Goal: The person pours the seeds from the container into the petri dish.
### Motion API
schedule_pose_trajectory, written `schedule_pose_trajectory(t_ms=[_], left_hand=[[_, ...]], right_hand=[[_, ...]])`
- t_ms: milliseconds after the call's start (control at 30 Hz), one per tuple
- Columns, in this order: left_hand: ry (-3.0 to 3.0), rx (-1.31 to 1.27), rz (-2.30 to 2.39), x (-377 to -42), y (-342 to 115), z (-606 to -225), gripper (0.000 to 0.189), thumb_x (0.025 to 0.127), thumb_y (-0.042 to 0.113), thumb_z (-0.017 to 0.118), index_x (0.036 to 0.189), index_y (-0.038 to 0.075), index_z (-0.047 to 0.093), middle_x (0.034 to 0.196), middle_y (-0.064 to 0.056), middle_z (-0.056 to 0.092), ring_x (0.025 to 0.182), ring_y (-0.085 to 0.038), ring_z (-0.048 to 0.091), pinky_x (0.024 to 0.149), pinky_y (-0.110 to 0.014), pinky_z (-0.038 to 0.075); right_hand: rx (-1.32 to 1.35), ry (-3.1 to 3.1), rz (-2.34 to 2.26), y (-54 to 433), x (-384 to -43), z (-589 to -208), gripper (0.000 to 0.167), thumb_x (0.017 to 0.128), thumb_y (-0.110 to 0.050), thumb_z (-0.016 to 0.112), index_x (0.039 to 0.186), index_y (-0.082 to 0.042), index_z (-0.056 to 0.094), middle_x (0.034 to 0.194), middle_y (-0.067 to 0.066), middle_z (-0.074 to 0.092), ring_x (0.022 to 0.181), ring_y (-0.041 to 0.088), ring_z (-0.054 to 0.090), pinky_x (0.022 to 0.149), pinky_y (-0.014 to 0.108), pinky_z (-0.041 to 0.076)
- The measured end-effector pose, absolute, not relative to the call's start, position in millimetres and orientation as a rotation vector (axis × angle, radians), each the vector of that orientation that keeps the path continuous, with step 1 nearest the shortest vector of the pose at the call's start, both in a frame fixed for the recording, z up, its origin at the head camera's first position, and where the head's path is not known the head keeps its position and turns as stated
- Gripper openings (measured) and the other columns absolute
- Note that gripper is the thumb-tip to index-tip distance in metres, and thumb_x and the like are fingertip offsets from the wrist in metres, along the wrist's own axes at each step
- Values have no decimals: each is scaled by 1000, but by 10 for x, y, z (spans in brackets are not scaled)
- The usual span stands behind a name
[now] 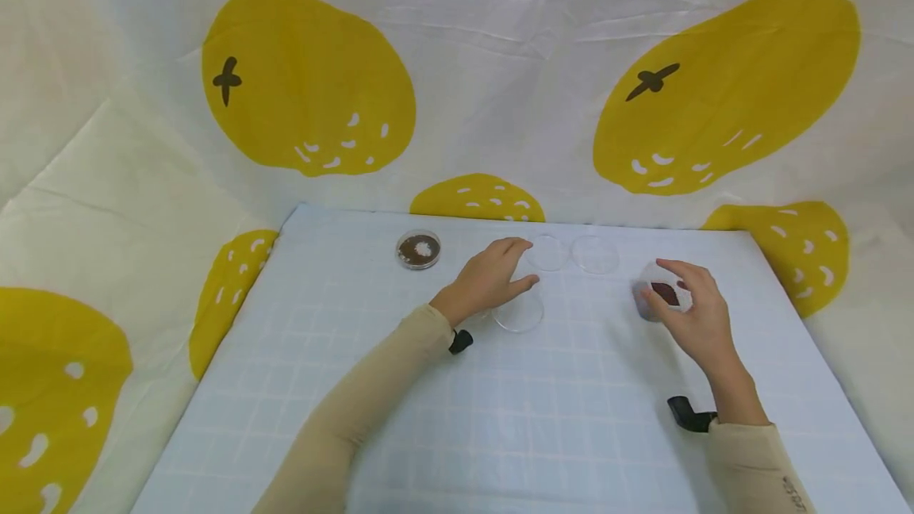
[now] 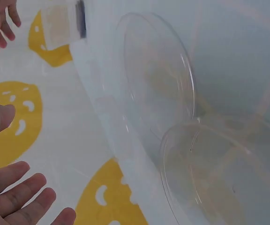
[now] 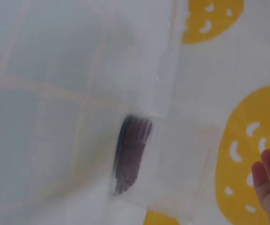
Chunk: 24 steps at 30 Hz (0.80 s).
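Note:
In the head view my left hand (image 1: 489, 280) hovers over the table with fingers extended, beside a clear round dish (image 1: 519, 312). The left wrist view shows its spread fingers (image 2: 18, 197) apart from two clear dishes, one upright-looking dish rim (image 2: 191, 84) and a nearer dish (image 2: 233, 178). On the right, a clear container (image 3: 182, 164) has dark purplish-brown matter (image 3: 133, 154) at its bottom. My right hand (image 1: 700, 308) is near this container, thumb and fingers spread about it. The right wrist view shows its fingertips (image 3: 261, 173) apart from the container wall.
Two more clear round dishes (image 1: 595, 255) lie side by side near the table's back edge. A round dish with brown contents (image 1: 418, 250) and a white patch stands at the back left. Behind the table hangs a white cloth (image 1: 493, 101) with yellow fruit prints.

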<state>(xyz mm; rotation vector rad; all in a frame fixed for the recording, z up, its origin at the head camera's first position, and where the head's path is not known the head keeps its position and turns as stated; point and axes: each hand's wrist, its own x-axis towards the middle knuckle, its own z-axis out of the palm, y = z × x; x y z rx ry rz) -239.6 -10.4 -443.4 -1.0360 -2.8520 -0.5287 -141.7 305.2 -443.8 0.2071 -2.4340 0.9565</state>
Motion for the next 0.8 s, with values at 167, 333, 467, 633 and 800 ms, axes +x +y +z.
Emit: schedule_pose_trajectory(t_ms=[167, 333, 467, 633, 800], left_hand=[[-2983, -996, -531, -2735, 60, -4470, 70, 97, 53, 60, 150, 11, 43, 153, -8, 42, 140, -22, 38, 110, -38, 38], [-3110, -987, -581, -3057, 141, -4574, 80, 94, 57, 62, 155, 14, 34, 160, -7, 29, 146, -22, 26, 116, -39, 30], [-3178, -1005, -601, -3258, 180, -4655, 85, 92, 58, 64, 157, 14, 31, 161, -8, 27, 147, -22, 24, 117, -40, 27], [-3229, -1018, -598, -3390, 230, -4722, 89, 89, 60, 66, 158, 16, 30, 162, -8, 25, 149, -21, 20, 117, -41, 26], [-3290, -1034, -483, -3416, 295, -4768, 96, 88, 66, 62, 160, 17, 21, 165, -11, 15, 151, -28, 9, 118, -51, 22]], right_hand=[[173, -2454, 981, 3347, -1488, -4469, 60, 79, 1, 83, 134, -1, 60, 133, 20, 54, 123, 34, 44, 94, 13, 30], [105, -2636, 1080, 3663, -1584, -4533, 79, 83, -17, 84, 150, -5, 43, 152, 22, 35, 135, 42, 30, 111, 40, 29], [65, -2801, 1188, 3859, -1664, -4604, 101, 85, -28, 83, 160, -9, 19, 160, 27, 13, 140, 50, 18, 107, 71, 21], [-15, -2914, 1333, 4011, -1746, -4719, 113, 85, -36, 82, 162, -18, 0, 163, 25, 6, 143, 52, 12, 107, 74, 17], [-36, -2981, 1444, 4101, -1783, -4807, 116, 87, -37, 79, 161, -23, -9, 165, 22, 5, 146, 49, 8, 105, 76, 13]])
